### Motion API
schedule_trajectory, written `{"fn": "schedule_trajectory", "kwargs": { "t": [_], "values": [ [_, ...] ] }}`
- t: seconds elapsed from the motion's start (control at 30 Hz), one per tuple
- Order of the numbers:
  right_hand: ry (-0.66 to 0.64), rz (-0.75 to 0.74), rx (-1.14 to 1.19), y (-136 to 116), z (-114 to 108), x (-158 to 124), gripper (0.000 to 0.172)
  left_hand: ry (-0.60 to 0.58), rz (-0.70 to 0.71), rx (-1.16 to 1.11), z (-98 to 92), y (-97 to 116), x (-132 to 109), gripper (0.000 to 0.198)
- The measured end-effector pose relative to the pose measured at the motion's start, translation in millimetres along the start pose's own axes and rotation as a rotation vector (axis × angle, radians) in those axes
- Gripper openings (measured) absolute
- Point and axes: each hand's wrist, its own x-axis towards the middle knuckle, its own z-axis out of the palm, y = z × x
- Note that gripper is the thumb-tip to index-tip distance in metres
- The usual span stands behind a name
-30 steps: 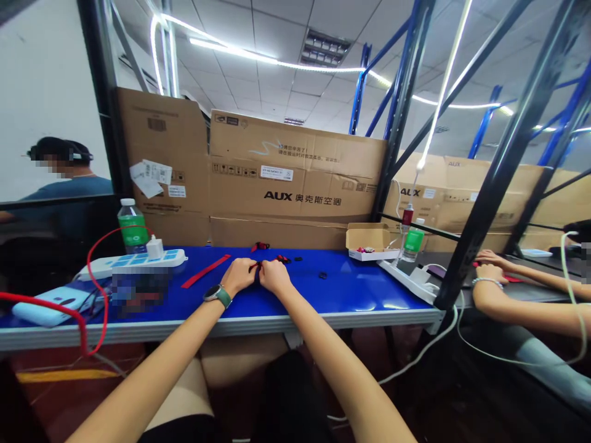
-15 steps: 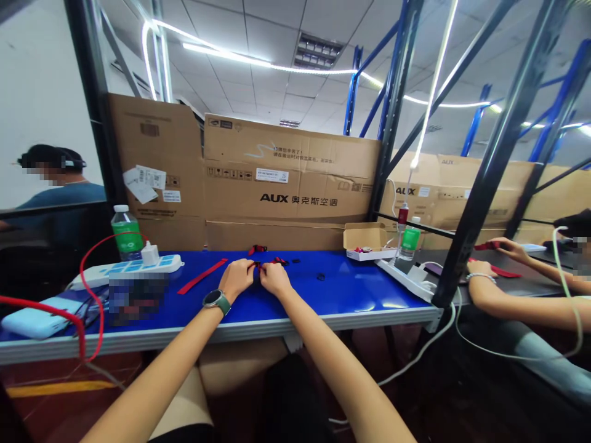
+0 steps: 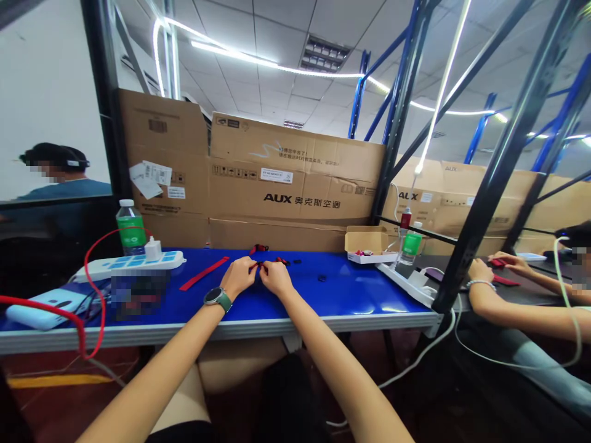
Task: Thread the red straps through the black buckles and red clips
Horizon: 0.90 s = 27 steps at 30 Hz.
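My left hand (image 3: 240, 276) and my right hand (image 3: 277, 278) meet over the middle of the blue table (image 3: 369, 295), fingers pinched together. Between their fingertips is a small red strap with a black piece (image 3: 260, 264), mostly covered by the fingers. A flat red strap (image 3: 204, 274) lies on the table left of my left hand. Just beyond my hands rests a red strap with a black buckle (image 3: 258, 248). Another red and black piece (image 3: 282, 261) sits beside my right hand's knuckles. Small black plastic parts (image 3: 322, 278) lie to the right.
An open cardboard box (image 3: 367, 255) holds small items at the back right, near a power strip (image 3: 406, 286). At left are a bottle (image 3: 130, 227), another power strip (image 3: 133, 266) and a pale blue power bank (image 3: 50, 307). A co-worker's hands (image 3: 498, 267) handle red strap at right.
The view has shifted slightly, moving the surroundings a little to the right. Both my hands stay together on the strap, with only slight finger movement. The co-worker's hands have moved a little.
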Motion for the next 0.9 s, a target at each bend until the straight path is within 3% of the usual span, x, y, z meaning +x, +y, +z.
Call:
{"fn": "schedule_trajectory", "kwargs": {
  "t": [0.2, 0.43, 0.67, 0.77, 0.9],
  "values": [
    [0.038, -0.053, -0.033, 1.0, -2.3, -1.5, 0.025, 0.02, 0.091, -0.094, -0.1, -1.1, 1.5, 0.025],
    [0.109, -0.095, -0.088, -1.2, -3.6, -2.5, 0.032, 0.09, 0.014, -0.142, -3.8, 0.2, 2.9, 0.028],
    [0.005, -0.116, -0.126, 4.1, -0.1, -2.1, 0.028, -0.003, 0.141, -0.149, -5.6, -8.9, -0.3, 0.029],
    [-0.03, -0.068, 0.031, 10.8, 1.8, 1.0, 0.027, -0.03, 0.142, -0.115, -7.5, -9.4, -0.9, 0.027],
    [-0.067, -0.008, 0.468, 19.4, 8.4, 7.4, 0.032, 0.006, 0.032, -0.111, -8.9, -9.5, -0.5, 0.026]
  ]
}}
